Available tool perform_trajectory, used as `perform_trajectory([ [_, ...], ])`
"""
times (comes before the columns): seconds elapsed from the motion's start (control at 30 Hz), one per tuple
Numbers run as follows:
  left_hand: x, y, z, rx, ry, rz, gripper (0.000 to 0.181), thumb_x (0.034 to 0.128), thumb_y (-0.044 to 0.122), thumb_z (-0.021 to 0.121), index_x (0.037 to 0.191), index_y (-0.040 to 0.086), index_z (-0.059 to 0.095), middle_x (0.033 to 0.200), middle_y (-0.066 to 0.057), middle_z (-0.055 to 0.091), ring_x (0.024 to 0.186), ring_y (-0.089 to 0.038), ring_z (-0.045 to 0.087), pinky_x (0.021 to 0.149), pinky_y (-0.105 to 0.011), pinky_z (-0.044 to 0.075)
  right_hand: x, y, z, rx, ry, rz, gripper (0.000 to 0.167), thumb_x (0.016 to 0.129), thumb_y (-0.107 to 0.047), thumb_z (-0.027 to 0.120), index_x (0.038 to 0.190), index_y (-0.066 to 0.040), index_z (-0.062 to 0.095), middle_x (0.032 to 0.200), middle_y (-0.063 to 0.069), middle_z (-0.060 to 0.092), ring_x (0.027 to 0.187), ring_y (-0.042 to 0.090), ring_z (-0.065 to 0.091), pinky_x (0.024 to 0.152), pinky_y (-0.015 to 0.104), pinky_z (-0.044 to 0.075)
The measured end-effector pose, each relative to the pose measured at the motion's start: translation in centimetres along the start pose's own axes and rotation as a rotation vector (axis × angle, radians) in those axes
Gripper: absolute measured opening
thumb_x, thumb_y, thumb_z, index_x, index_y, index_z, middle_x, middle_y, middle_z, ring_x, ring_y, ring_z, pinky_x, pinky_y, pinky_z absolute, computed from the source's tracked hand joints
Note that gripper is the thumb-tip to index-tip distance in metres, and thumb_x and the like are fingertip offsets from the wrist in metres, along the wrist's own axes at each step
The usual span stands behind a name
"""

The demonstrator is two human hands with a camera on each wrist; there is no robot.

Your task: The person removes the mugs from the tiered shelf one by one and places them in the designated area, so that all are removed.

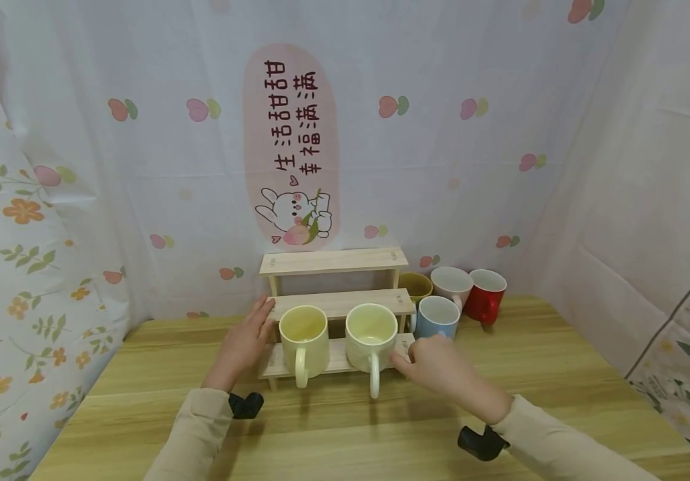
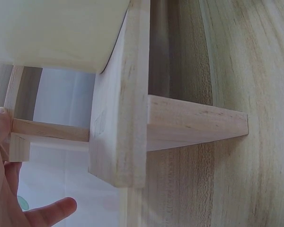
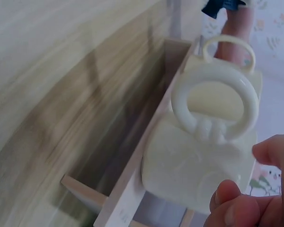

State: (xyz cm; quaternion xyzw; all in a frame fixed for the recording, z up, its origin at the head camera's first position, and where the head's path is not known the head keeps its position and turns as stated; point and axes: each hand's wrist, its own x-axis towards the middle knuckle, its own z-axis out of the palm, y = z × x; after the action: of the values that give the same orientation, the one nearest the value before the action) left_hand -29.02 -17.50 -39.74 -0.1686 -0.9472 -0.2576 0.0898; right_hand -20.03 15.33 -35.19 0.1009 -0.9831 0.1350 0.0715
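A pale yellow mug and a cream mug stand side by side on the lowest step of a three-step wooden rack, handles toward me. My left hand touches the left end of the middle step; in the left wrist view one fingertip rests on the step's corner and the little finger sticks out straight. Just right of the cream mug is my right hand, holding nothing. In the right wrist view its fingers are loosely bent beside the mug body.
To the right of the rack stand a blue mug, a mustard mug, a pale pink mug and a red mug, close together. Patterned cloth hangs behind and along both sides of the wooden table.
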Motion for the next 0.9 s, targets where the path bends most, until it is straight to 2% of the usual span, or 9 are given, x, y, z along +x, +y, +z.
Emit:
perform_trajectory([
  [0.2,0.0,-0.1,0.0,0.001,-0.001,-0.005,0.049,0.1047,0.022,0.036,0.151,0.008,0.028,0.158,-0.015,0.021,0.132,-0.044,0.040,0.103,-0.063,0.033,0.2,-1.2,0.9,0.025,-0.022,-0.037,0.061,0.089,-0.052,0.057,0.042,-0.017,0.039,0.040,-0.012,0.025,0.040,0.007,0.033,0.041,0.023,0.022],
  [0.4,0.1,-0.3,0.2,0.004,-0.005,-0.006,0.049,0.1045,0.022,0.036,0.151,0.008,0.028,0.158,-0.015,0.022,0.134,-0.043,0.037,0.105,-0.062,0.032,0.4,-2.6,2.1,0.021,0.017,-0.096,0.058,0.087,-0.053,0.059,0.045,-0.017,0.042,0.042,-0.009,0.034,0.041,0.009,0.038,0.039,0.024,0.029],
  [0.53,0.1,-0.4,0.4,0.004,0.004,-0.002,0.049,0.1044,0.022,0.037,0.151,0.008,0.029,0.158,-0.014,0.023,0.134,-0.042,0.038,0.105,-0.061,0.033,0.6,-3.0,2.9,-0.040,0.043,-0.111,0.058,0.087,-0.055,0.057,0.045,-0.019,0.042,0.045,-0.006,0.040,0.042,0.011,0.040,0.037,0.027,0.032],
  [0.63,0.1,-0.3,0.4,0.004,0.009,0.009,0.049,0.1045,0.022,0.037,0.151,0.008,0.029,0.157,-0.014,0.023,0.133,-0.042,0.039,0.104,-0.060,0.034,0.7,-3.3,3.1,-0.067,0.044,-0.083,0.054,0.087,-0.050,0.058,0.045,-0.019,0.043,0.047,-0.004,0.043,0.044,0.012,0.042,0.036,0.029,0.032],
  [0.9,0.2,-0.3,0.3,-0.002,0.014,0.011,0.049,0.1045,0.022,0.037,0.150,0.007,0.030,0.157,-0.015,0.024,0.132,-0.043,0.040,0.104,-0.061,0.034,0.5,-3.8,2.8,-0.060,0.035,-0.028,0.044,0.086,-0.029,0.058,0.045,-0.017,0.045,0.052,-0.001,0.045,0.049,0.014,0.042,0.038,0.032,0.034],
])
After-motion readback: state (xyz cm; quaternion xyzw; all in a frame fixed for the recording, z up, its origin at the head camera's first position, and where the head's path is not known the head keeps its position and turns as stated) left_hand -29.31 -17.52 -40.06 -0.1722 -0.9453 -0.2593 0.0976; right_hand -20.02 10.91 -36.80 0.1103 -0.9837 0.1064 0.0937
